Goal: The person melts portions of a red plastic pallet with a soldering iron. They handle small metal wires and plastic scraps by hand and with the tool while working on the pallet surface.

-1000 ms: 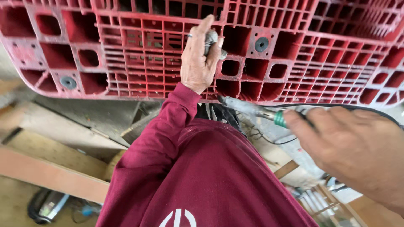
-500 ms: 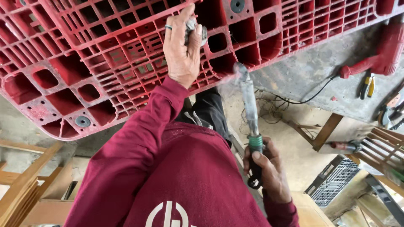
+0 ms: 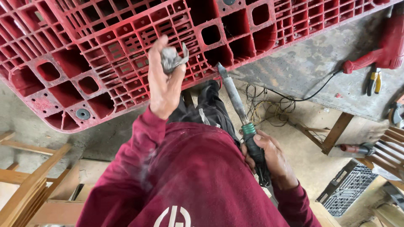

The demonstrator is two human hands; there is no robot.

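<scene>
My left hand (image 3: 165, 86) is raised in front of a red plastic pallet (image 3: 97, 54) and pinches a small crumpled grey lump (image 3: 170, 59) with a thin metal piece sticking out of it. My right hand (image 3: 269, 157) grips the black and green handle of a long soldering iron (image 3: 235, 98). Its grey shaft points up and left, and the tip sits close to the pallet's lower edge. A thin haze of smoke drifts over my maroon sleeve.
A red power drill (image 3: 385, 48) and yellow-handled pliers (image 3: 373, 82) lie on a grey slab at the right. Tangled wires (image 3: 269, 107) lie on the floor. Wooden frames (image 3: 29, 180) stand at the lower left, a black grid crate (image 3: 347, 193) at the lower right.
My left hand has come away from the pallet with the grey lump. The soldering iron has swung up so its tip is near the pallet's edge. The view has shifted.
</scene>
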